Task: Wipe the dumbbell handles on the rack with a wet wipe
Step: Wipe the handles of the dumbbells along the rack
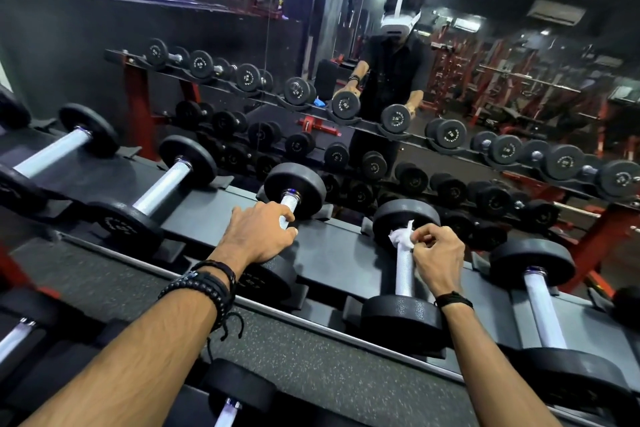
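Centrally, the rack (332,250) cradles black round-headed dumbbells with knurled metal handles. At lower centre the left hand (258,232) grasps one dumbbell handle (289,206), hiding most of it. Right of centre the right hand (437,258) pinches a crumpled white wet wipe (401,236) against the neighbouring handle (404,274). A mirror (450,97) fills the upper right.

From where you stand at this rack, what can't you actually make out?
All in the head view:
- The handle of the dumbbell under the left hand: mostly covered by the fingers.
- The handle beneath the wet wipe pinched in the right hand: whether clean cannot be told.
- Weight markings on the near plates: too small and dark.
- Lower-tier dumbbells: cut off by the bottom edge.
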Action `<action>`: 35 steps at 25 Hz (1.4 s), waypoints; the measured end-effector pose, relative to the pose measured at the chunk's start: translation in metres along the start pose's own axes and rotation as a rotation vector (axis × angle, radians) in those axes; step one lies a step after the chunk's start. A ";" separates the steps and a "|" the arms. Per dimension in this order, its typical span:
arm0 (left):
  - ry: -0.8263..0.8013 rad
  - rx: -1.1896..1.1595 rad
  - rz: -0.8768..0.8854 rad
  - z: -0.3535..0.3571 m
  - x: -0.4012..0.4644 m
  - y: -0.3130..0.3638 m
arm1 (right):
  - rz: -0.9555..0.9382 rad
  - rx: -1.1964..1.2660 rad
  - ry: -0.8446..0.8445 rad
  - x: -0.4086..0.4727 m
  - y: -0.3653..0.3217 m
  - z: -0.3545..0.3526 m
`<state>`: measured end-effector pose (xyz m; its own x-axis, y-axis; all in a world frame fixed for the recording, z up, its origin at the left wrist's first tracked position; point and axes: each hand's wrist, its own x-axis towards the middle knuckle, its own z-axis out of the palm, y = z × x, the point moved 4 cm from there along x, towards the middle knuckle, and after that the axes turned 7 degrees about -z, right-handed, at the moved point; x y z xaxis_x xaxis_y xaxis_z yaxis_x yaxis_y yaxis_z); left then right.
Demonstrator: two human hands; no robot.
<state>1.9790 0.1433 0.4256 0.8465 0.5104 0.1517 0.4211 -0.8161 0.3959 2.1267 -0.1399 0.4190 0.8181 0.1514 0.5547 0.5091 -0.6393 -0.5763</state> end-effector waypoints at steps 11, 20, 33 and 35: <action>0.008 0.000 0.009 0.000 0.000 0.001 | 0.038 -0.368 -0.103 0.003 -0.025 0.005; 0.031 -0.031 -0.032 -0.001 0.000 -0.002 | 0.050 -0.181 -0.007 0.001 -0.018 -0.001; 0.030 -0.036 -0.007 0.000 0.001 0.000 | 0.508 0.694 0.053 -0.011 0.038 0.019; 0.029 -0.036 -0.003 0.000 0.001 -0.001 | 0.417 0.604 0.080 -0.005 0.033 0.016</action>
<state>1.9796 0.1444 0.4251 0.8350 0.5211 0.1768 0.4114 -0.8045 0.4285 2.1435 -0.1500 0.3873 0.9657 -0.0833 0.2461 0.2374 -0.1014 -0.9661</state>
